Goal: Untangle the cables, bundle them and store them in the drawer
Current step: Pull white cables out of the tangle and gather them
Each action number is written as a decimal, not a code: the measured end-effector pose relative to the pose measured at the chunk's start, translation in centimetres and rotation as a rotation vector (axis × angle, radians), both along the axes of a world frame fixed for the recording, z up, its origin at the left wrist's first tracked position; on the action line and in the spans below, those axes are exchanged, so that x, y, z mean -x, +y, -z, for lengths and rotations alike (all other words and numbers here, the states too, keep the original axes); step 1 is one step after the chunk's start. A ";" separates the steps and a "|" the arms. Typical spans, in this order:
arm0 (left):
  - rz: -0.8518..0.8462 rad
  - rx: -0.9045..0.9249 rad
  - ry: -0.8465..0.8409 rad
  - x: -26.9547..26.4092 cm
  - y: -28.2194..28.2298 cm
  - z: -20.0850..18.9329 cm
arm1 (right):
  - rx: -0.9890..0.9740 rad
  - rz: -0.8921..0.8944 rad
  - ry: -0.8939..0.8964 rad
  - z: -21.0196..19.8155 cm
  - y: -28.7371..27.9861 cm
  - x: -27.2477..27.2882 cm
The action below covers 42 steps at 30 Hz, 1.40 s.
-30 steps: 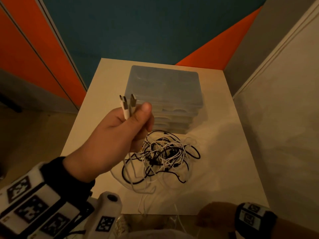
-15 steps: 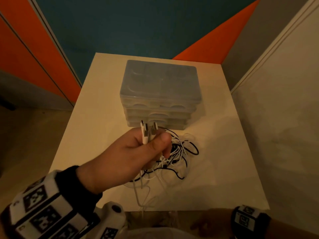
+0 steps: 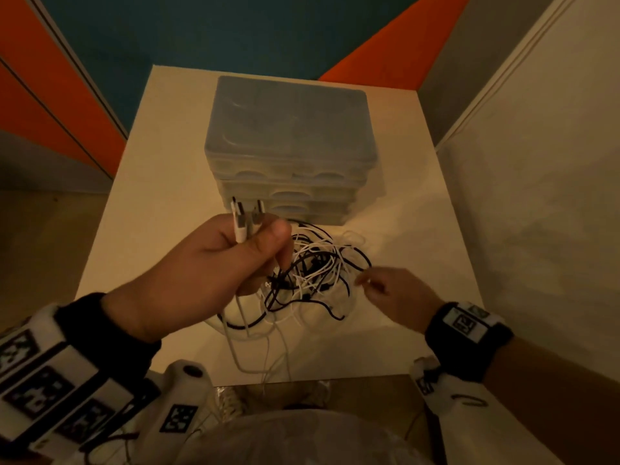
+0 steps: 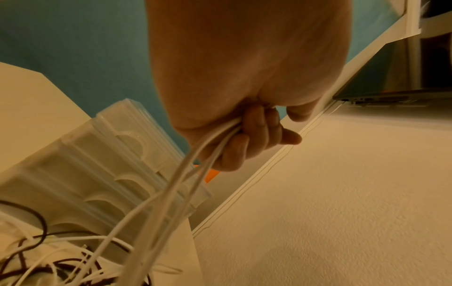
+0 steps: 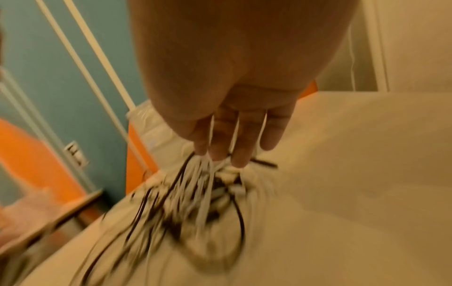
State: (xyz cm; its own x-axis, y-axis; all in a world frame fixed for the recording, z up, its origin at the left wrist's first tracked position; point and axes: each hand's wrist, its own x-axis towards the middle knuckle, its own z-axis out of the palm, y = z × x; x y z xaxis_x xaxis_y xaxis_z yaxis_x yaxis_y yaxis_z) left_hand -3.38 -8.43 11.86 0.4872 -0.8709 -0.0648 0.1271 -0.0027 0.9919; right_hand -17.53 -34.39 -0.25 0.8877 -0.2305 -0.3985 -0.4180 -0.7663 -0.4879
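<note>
Cables (image 3: 315,273), black and white, lie tangled on the counter (image 3: 161,209) just in front of the drawer unit (image 3: 288,142). In the head view the left hand (image 3: 214,273) is raised above the tangle's near left edge, its grip closed round two white plug ends (image 3: 246,218) that stick up from the fist. The right hand (image 3: 392,293) reaches to the tangle's right edge, fingers extended.

From the left wrist, the fingers (image 4: 234,151) curl round white cords (image 4: 195,174) that trail down to the tangle beside the drawer unit (image 4: 102,174).

From the right wrist, blurred, the straight fingers (image 5: 242,143) meet the tangle's (image 5: 195,193) top, grip wide, pinching nothing visible.
</note>
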 end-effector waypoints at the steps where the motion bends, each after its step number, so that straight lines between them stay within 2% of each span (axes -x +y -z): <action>1: -0.016 -0.003 -0.002 -0.2 0.1 0.0 | 0.006 0.060 -0.045 -0.2 -0.3 -1.0; 3: -0.049 0.002 0.017 -0.5 0.3 0.0 | 0.057 0.118 -0.112 -0.6 -0.9 -2.9; 5: -0.073 0.013 0.036 -0.6 0.5 0.1 | 0.120 0.101 -0.104 -0.5 -1.3 -4.5; 9: -0.090 0.001 0.025 -0.7 0.8 0.0 | 0.197 -0.114 0.260 1.2 -1.7 -5.6; 11: -0.099 -0.008 0.015 -0.9 1.0 -0.2 | 0.249 -0.183 0.319 1.7 -1.7 -5.4; 14: -0.148 -0.026 -0.007 -1.3 1.5 -0.4 | 0.263 -0.184 0.266 1.4 -2.4 -5.0; 19: -0.202 0.004 0.068 -2.0 3.2 -1.0 | 0.296 -0.020 0.133 -0.6 -5.9 -5.0; 22: -0.209 0.013 0.110 -1.9 4.3 -1.1 | 0.240 0.054 0.064 -1.5 -6.0 -5.2; 25: -0.216 0.009 0.120 -1.6 5.1 -1.0 | 0.226 0.007 -0.113 -1.8 -3.3 -6.6; 28: -0.227 0.022 0.121 -1.6 6.0 -0.9 | 0.140 -0.146 -0.252 -2.5 1.0 -9.3; 31: -0.261 0.043 0.138 -1.8 7.3 -1.0 | 0.150 -0.328 -0.186 -3.1 5.6 -12.9; 35: -0.320 0.051 0.169 -1.7 9.1 -0.7 | 0.144 -0.448 -0.131 -3.2 9.9 -15.9; 42: -0.382 0.073 0.193 -1.4 11.5 -0.1 | 0.208 -0.706 -0.025 -0.1 17.4 -19.4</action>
State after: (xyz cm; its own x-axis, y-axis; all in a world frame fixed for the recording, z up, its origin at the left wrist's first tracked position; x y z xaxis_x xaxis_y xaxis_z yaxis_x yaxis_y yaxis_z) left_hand -2.02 3.10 11.96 0.7608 -0.6357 -0.1311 0.2880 0.1497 0.9458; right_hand 1.89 -17.02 -0.20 0.8610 0.3309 -0.3863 0.2186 -0.9265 -0.3063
